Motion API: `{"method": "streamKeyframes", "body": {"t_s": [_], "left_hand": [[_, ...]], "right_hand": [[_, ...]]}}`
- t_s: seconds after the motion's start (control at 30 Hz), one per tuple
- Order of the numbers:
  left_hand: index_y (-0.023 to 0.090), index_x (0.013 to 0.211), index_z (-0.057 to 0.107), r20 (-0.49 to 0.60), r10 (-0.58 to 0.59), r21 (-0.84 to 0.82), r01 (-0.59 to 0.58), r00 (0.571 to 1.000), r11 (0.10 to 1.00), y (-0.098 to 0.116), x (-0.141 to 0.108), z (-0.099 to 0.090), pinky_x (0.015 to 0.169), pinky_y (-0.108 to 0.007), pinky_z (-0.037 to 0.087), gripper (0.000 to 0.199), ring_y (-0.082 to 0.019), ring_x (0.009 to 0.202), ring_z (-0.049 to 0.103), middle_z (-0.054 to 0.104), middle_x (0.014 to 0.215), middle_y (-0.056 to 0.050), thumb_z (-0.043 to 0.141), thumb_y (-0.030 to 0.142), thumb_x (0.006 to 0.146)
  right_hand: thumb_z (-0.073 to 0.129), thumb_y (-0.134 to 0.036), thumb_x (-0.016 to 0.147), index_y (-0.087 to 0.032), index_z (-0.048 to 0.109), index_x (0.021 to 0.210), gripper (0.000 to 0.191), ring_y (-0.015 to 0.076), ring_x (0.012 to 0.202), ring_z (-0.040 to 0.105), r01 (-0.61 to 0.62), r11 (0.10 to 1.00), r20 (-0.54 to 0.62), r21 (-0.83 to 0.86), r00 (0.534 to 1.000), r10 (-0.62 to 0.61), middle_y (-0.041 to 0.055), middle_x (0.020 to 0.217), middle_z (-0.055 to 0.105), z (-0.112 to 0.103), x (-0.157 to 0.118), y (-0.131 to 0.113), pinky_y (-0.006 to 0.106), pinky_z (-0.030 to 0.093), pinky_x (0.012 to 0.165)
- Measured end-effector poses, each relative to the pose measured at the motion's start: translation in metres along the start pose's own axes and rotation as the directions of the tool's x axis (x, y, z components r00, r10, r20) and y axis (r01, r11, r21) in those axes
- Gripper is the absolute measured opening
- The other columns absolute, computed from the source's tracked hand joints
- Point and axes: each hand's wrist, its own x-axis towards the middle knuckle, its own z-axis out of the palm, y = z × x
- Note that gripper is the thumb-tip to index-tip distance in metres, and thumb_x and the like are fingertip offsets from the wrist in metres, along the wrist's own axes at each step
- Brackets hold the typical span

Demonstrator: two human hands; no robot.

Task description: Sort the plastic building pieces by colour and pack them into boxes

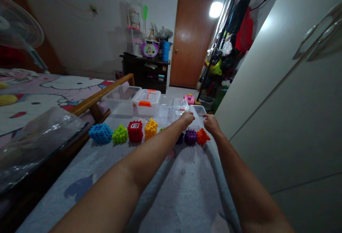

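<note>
The left hand (187,118) and right hand (211,123) seem to pinch the clear box (198,110); bumpy toys (135,131) sit nearer, lined up outside.

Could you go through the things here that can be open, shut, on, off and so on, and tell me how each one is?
Wooden door: shut
Bright lamp: on
Wardrobe doors: shut
Fan: can't tell whether running
Orange-latched box: lid on
Red block cube: assembled
Left hand: at the rightmost clear container, grip unclear
Right hand: at its right side, grip unclear
</note>
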Motion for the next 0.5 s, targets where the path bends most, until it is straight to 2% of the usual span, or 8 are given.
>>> {"method": "streamKeyframes", "body": {"t_s": [0.1, 0.17, 0.2, 0.27, 0.37, 0.43, 0.5], "left_hand": [[0.011, 0.109, 0.065, -0.033, 0.032, 0.059, -0.03, 0.999, 0.998, 0.015, -0.015, -0.005, 0.077, -0.031, 0.048, 0.039, -0.022, 0.095, 0.061, 0.066, 0.105, -0.012, 0.06, 0.006, 0.07], [0.013, 0.115, 0.063, -0.039, 0.098, 0.094, -0.094, 0.994, 0.991, 0.026, -0.035, -0.012, 0.082, -0.029, 0.048, 0.045, -0.021, 0.101, 0.06, 0.064, 0.114, -0.011, 0.059, 0.005, 0.071], [0.015, 0.115, 0.063, -0.04, 0.151, 0.115, -0.146, 0.988, 0.983, 0.031, -0.048, -0.018, 0.085, -0.029, 0.048, 0.044, -0.02, 0.104, 0.059, 0.062, 0.118, -0.01, 0.06, 0.006, 0.072], [0.017, 0.114, 0.063, -0.042, 0.388, 0.246, -0.367, 0.921, 0.897, 0.04, -0.082, -0.031, 0.089, -0.03, 0.048, 0.038, -0.02, 0.105, 0.058, 0.058, 0.122, -0.009, 0.062, 0.013, 0.076], [0.021, 0.113, 0.062, -0.021, 0.557, 0.393, -0.506, 0.83, 0.768, 0.041, -0.141, -0.055, 0.094, -0.033, 0.047, 0.035, -0.018, 0.1, 0.058, 0.059, 0.111, -0.005, 0.063, 0.015, 0.079], [0.022, 0.111, 0.062, 0.003, 0.579, 0.466, -0.514, 0.815, 0.72, 0.031, -0.177, -0.071, 0.091, -0.034, 0.048, 0.03, -0.019, 0.096, 0.057, 0.059, 0.103, -0.004, 0.061, 0.017, 0.082], [0.024, 0.109, 0.062, 0.026, 0.549, 0.508, -0.484, 0.835, 0.713, 0.013, -0.207, -0.085, 0.088, -0.035, 0.048, 0.025, -0.02, 0.094, 0.057, 0.059, 0.097, -0.004, 0.059, 0.019, 0.084]], "right_hand": [[0.046, -0.007, 0.072, -0.011, 0.071, 0.109, 0.046, 0.0212, 0.094, 0.063, 0.03, 0.998, -0.092, 0.057, 0.995, -0.025, 0.0145, 0.109, 0.066, -0.021, -0.018, -0.008, 0.033, 0.049, 0.092], [0.048, -0.01, 0.073, -0.013, 0.071, 0.107, 0.04, 0.0197, 0.087, 0.064, 0.11, 0.978, -0.208, 0.174, 0.975, -0.073, 0.0133, 0.108, 0.061, -0.04, -0.039, -0.019, 0.035, 0.052, 0.088], [0.049, -0.013, 0.075, -0.015, 0.07, 0.105, 0.037, 0.0195, 0.086, 0.064, 0.156, 0.961, -0.252, 0.228, 0.963, -0.097, 0.0121, 0.108, 0.059, -0.05, -0.051, -0.026, 0.034, 0.054, 0.083], [0.052, -0.018, 0.079, -0.018, 0.069, 0.102, 0.029, 0.0189, 0.086, 0.063, 0.233, 0.932, -0.297, 0.278, 0.943, -0.147, 0.0094, 0.105, 0.056, -0.068, -0.081, -0.043, 0.032, 0.056, 0.074], [0.055, -0.023, 0.085, -0.021, 0.068, 0.097, 0.018, 0.0167, 0.082, 0.06, 0.307, 0.913, -0.305, 0.269, 0.926, -0.222, 0.0063, 0.1, 0.054, -0.085, -0.131, -0.069, 0.033, 0.056, 0.075], [0.055, -0.024, 0.088, -0.024, 0.067, 0.097, 0.015, 0.0161, 0.079, 0.059, 0.337, 0.902, -0.255, 0.27, 0.928, -0.27, 0.0057, 0.099, 0.054, -0.083, -0.163, -0.081, 0.034, 0.056, 0.076], [0.056, -0.024, 0.089, -0.025, 0.067, 0.097, 0.014, 0.0172, 0.081, 0.059, 0.353, 0.889, -0.179, 0.293, 0.933, -0.312, 0.0063, 0.1, 0.054, -0.071, -0.189, -0.086, 0.034, 0.056, 0.075]]}}
